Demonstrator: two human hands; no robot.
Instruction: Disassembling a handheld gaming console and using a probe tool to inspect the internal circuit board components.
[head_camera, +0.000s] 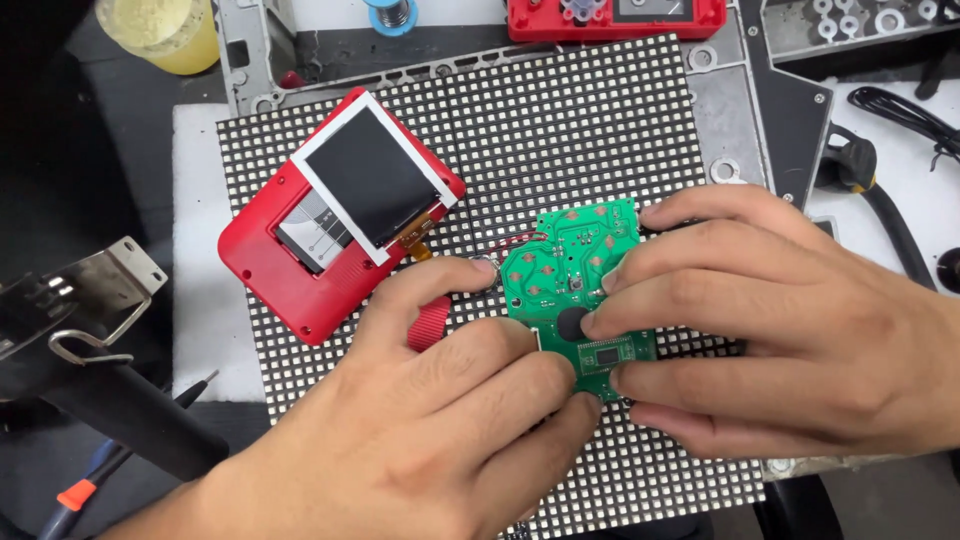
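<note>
Circuit board (578, 268), green and dotted with round contact pads, sits between your two hands over the middle of a black LED dot-matrix panel (560, 120) that lies flat on the table. Your right hand (780, 320) comes in from the right, its fingers (640, 265) spread across the board's right edge and lower part, so its grip is clamped on the board. Your left hand (440, 420) comes up from below; its thumb reaches toward the board's left edge and its curled fingers press against the bottom corner, so that grip is closed on the board too. Thin red wires (515, 240) run from the board's upper left toward a red handheld case (300, 265), which lies tilted just to the left on the panel. A dark rectangular screen (368, 175) in a white frame rests loose on the case, joined by a short orange ribbon cable (420, 240). A small red ribbed part (430, 325) lies just beside your left thumb.

Further out, a yellowish plastic cup (160, 30) stands at the top left, and what it holds cannot be told. A spool of solder (393, 14) and a second red case (615, 18) sit along the top edge. A grey metal frame (735, 110) lies under the panel's right side. Black cables (905, 115) trail at the far right. At the lower left, a metal bracket (85, 290) on a dark arm and a screwdriver (110, 465) lie well apart from your hands.
</note>
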